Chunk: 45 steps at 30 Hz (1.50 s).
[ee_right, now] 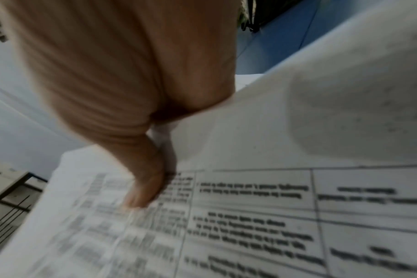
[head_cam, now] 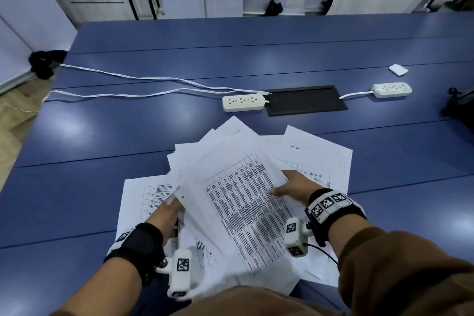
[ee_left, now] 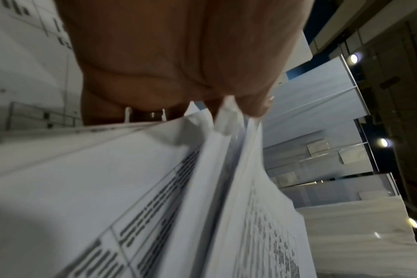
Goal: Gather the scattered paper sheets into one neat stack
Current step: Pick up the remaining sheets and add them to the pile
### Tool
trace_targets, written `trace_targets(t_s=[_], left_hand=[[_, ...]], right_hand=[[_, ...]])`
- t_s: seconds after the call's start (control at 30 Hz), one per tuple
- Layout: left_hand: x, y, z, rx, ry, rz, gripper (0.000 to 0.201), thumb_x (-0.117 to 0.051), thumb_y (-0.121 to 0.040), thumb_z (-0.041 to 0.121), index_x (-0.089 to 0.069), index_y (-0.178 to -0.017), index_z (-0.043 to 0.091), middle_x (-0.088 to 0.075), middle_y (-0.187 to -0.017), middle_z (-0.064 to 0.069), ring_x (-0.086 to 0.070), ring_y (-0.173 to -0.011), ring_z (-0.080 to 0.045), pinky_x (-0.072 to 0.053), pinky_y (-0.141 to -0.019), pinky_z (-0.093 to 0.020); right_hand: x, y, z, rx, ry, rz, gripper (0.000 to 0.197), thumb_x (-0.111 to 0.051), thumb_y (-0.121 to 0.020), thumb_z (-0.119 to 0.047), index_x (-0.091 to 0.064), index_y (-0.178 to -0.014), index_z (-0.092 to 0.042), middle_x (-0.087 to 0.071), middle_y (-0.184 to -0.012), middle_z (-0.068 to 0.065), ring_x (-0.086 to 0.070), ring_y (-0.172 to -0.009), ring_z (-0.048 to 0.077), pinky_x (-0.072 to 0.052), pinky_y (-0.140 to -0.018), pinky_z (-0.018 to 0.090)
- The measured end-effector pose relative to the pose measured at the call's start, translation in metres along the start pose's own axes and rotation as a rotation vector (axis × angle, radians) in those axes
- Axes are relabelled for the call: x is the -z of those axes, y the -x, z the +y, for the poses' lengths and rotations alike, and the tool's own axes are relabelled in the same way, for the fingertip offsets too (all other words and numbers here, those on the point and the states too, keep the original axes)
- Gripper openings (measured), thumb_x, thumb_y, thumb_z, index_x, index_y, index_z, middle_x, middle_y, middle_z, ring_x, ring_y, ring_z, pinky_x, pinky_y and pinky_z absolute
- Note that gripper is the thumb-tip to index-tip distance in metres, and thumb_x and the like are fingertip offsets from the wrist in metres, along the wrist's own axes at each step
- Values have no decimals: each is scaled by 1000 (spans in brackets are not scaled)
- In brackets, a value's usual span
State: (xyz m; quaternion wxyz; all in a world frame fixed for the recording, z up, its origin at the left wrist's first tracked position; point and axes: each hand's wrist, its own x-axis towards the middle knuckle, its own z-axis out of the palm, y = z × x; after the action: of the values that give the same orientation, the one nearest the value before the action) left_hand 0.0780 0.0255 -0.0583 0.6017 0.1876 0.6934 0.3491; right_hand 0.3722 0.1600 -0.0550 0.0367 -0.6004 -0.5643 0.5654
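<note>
Several printed white paper sheets [head_cam: 243,200] lie fanned and overlapping near the front of the blue table [head_cam: 115,136]. My left hand [head_cam: 166,213] pinches the left edge of a bundle of sheets [ee_left: 155,188] between thumb and fingers [ee_left: 252,107], with the edges bunched together. My right hand [head_cam: 292,186] holds the right side of the top table-printed sheet [ee_right: 250,206]. Its thumb [ee_right: 145,188] presses on top while the other fingers are hidden under the paper. One sheet [head_cam: 136,195] lies flat at the left, and others [head_cam: 320,156] spread out at the right.
Behind the papers lie two white power strips [head_cam: 243,102] [head_cam: 391,90] beside a black cable hatch [head_cam: 306,100]. Their white cords [head_cam: 128,77] run off the left edge. A small white pad [head_cam: 398,69] sits far right. My brown sleeves are at the near edge.
</note>
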Motion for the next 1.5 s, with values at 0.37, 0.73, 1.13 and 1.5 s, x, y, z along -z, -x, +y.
trace_targets(t_s=[0.37, 0.73, 1.13, 1.5], left_hand=[[-13, -3, -23, -168, 13, 23, 57, -75, -79, 36, -51, -126, 15, -63, -114, 5, -54, -117, -20, -38, -99, -32], [35, 1, -33, -296, 164, 164, 61, -60, -85, -11, -38, -134, 19, -58, -112, -3, -52, -107, -21, -40, -91, -31], [113, 16, -86, -183, 141, 340, 64, -60, -89, -2, -26, -144, 2, -45, -135, -6, -44, -126, -26, -27, -109, -34], [101, -5, -86, -185, 126, 240, 61, -61, -87, -6, -34, -140, 9, -53, -130, -8, -48, -121, -23, -30, -106, -35]], right_hand=[[-65, 5, 15, 29, -77, 214, 54, -84, -73, -20, -59, -118, -7, -68, -112, 10, -63, -107, 28, -50, -96, 41], [-9, 14, 45, -71, 271, 543, 92, -86, -60, -52, -44, -134, -18, -48, -136, 9, -45, -128, 31, -42, -101, 52], [13, 16, 53, -141, 610, 455, 85, -68, -64, -75, -45, -128, -24, -47, -129, 10, -41, -123, 32, -42, -97, 48], [-7, 17, 32, -96, 314, 220, 104, -58, -58, -86, -43, -136, -19, -53, -135, 14, -52, -121, 33, -42, -104, 45]])
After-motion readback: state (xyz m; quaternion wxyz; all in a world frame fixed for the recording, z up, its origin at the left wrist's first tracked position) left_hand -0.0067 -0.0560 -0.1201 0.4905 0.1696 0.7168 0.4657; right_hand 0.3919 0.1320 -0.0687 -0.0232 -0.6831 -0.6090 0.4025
